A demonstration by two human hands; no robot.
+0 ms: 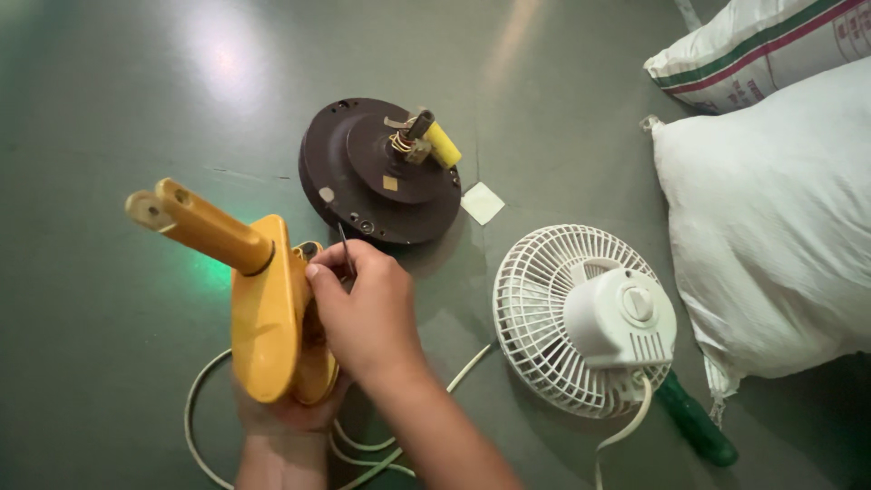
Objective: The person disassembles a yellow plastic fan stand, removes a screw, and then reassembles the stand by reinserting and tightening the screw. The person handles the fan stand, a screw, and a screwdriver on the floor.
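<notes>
Left hand [288, 413] cupping the yellow fan base [269, 313] from below at 7 o'clock, right hand [367, 313] pinching a thin screwdriver [345, 249] against its edge, dark round motor housing [381, 172] at 12 o'clock, white fan head [581, 318] at 3 o'clock, white cord [363, 445] beneath, green floor [109, 109].

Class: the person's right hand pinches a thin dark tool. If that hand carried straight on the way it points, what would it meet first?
Probably the dark round motor housing on the floor just beyond the right hand; depth is unclear.
</notes>
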